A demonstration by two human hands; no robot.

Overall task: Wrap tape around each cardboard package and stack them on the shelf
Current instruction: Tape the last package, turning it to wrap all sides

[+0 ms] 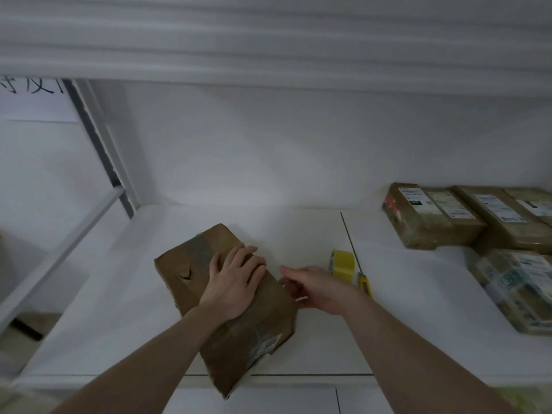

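A crumpled brown cardboard package [257,333] lies slanted on the white shelf [313,234], its near corner hanging over the front edge. My left hand [233,282] rests flat on top of it, fingers spread. My right hand [316,286] hovers at the package's right edge with curled fingers; whether it pinches anything is unclear. A roll of yellow tape [342,262] stands just beyond my right hand. Beside the roll lies a yellow utility knife [365,283].
Several taped packages with labels [433,216] are stacked at the shelf's right end, another pile [516,291] nearer. A white upright post [98,144] bounds the shelf on the left. An upper shelf board [268,55] runs overhead.
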